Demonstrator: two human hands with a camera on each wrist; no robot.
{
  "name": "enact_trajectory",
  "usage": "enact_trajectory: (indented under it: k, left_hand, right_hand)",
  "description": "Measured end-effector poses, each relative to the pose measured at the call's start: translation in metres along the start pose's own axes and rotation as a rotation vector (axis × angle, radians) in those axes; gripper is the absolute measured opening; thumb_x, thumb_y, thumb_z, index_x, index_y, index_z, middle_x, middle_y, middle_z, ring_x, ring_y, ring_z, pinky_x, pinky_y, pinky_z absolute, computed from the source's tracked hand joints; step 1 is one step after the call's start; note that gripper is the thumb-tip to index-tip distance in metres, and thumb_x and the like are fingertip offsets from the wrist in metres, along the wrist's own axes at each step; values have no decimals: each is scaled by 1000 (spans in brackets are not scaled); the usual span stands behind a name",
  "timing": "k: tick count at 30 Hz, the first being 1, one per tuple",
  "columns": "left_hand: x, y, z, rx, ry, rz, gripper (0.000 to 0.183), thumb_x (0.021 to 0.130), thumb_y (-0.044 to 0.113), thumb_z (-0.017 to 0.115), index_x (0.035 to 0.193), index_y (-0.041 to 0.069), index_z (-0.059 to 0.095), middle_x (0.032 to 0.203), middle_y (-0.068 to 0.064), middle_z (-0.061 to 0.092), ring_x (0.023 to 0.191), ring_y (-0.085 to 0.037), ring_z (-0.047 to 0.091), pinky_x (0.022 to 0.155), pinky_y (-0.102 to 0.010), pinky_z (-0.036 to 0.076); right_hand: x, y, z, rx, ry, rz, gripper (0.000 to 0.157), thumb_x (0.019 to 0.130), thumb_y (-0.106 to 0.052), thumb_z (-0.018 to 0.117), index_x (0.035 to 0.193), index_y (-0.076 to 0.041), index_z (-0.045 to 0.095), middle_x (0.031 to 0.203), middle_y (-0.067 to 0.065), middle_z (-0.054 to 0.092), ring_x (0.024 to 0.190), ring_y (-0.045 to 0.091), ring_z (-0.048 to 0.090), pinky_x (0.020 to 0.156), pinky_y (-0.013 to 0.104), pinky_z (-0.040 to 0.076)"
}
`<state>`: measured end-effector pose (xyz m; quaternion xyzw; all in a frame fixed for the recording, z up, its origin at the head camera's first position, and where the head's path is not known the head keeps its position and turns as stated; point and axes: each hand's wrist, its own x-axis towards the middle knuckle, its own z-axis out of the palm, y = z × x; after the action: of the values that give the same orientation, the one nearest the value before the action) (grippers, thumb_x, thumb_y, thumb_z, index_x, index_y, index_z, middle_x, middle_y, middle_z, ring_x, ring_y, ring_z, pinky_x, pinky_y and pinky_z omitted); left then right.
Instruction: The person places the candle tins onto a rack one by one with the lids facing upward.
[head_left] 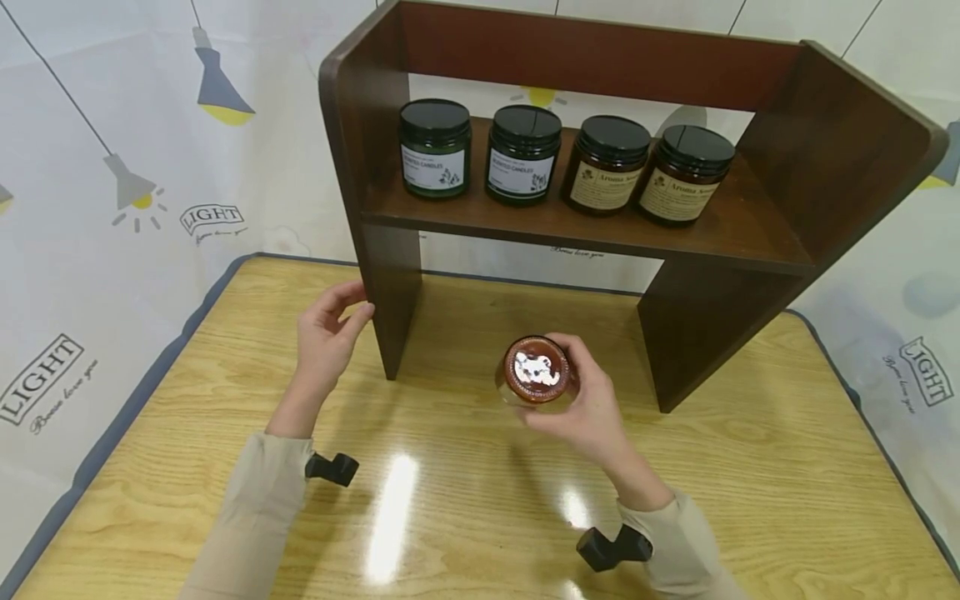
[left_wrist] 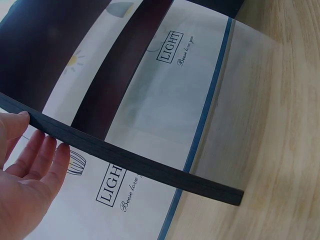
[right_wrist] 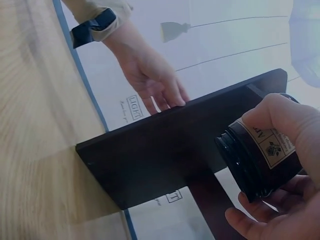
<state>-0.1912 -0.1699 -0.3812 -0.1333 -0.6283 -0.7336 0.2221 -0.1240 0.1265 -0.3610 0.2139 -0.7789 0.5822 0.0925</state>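
My right hand (head_left: 588, 408) grips a brown glass candle jar (head_left: 525, 392) above the table, in front of the shelf's lower opening. Its round brown end with a ribbed rim faces up toward the head view. In the right wrist view, thumb and fingers wrap the jar (right_wrist: 265, 160), whose cream label with a rose shows. My left hand (head_left: 326, 333) is at the outer side of the dark wooden shelf (head_left: 378, 275), fingertips right at the left panel's front edge. The left wrist view shows the fingers (left_wrist: 47, 155) loosely bent beside that edge.
On the shelf board stand two green jars (head_left: 435, 171) (head_left: 522, 175) with white labels and two brown jars (head_left: 606, 183) (head_left: 678, 196) with cream labels, all black-lidded. The shelf stands on a wood-grain table (head_left: 465, 517), before a backdrop (head_left: 285, 150) printed with lamps.
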Motion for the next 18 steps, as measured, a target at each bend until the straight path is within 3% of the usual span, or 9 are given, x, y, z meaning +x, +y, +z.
enact_trajectory:
  k: [8,18]
  left_hand:
    - [0,0,0,1,0,3,34,80,-21,55,100,5,67,92,8,66,91,-8,60,75,-17,52]
    - [0,0,0,3,-2,4,34,81,-20,55,100,5,67,92,8,66,91,-8,60,75,-17,52]
  right_hand:
    - [-2,-5,-12,23,33,19,72,56,15,77,121,2,49,112,8,58,100,12,56,83,19,49]
    - [-4,-11,-27,35,87,-35,71,55,18,76,119,7,48,110,0,57,100,12,56,83,17,48]
